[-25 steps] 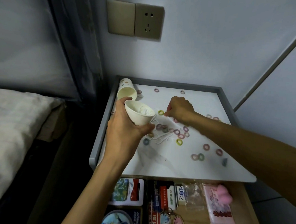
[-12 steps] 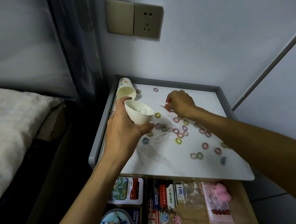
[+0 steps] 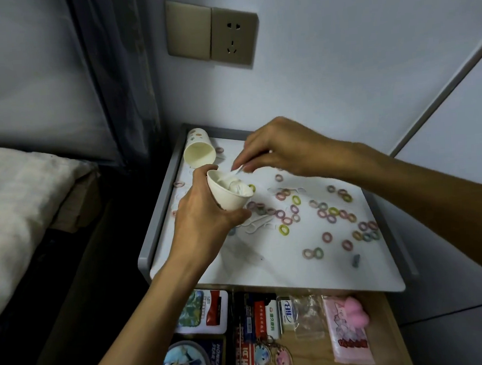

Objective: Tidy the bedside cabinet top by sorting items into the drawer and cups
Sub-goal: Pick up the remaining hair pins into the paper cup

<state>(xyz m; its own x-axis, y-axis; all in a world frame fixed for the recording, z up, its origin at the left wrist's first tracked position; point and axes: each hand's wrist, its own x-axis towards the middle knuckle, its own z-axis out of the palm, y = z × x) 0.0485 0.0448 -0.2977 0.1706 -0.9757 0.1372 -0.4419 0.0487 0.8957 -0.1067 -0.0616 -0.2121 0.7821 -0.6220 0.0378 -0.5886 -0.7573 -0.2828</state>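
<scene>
Nearest me, under my left wrist, the drawer (image 3: 309,357) stands pulled out, with cards, keychains and a pink packet lying in it. Just beyond, my left hand (image 3: 205,216) wraps its thumb and fingers round the white paper cup (image 3: 229,194). I hold it off the cabinet top (image 3: 240,265) and tip its mouth toward my other hand, I judge so that the drop is short. White bits already lie inside.

Right at the cup's far rim, my right hand (image 3: 280,148) pinches a thin white pick (image 3: 237,169) between its fingertips, tip pointed into the mouth. Letting go looks like the next move.

Below the cup, more white picks (image 3: 255,227) lie on the top. To the right of my grip, small coloured rings (image 3: 283,230) lie scattered, unsorted. Beyond my left hand, a second cup (image 3: 199,154) lies on its side in the far corner, probably meant for those rings. Farthest off, a wall socket (image 3: 234,37).
</scene>
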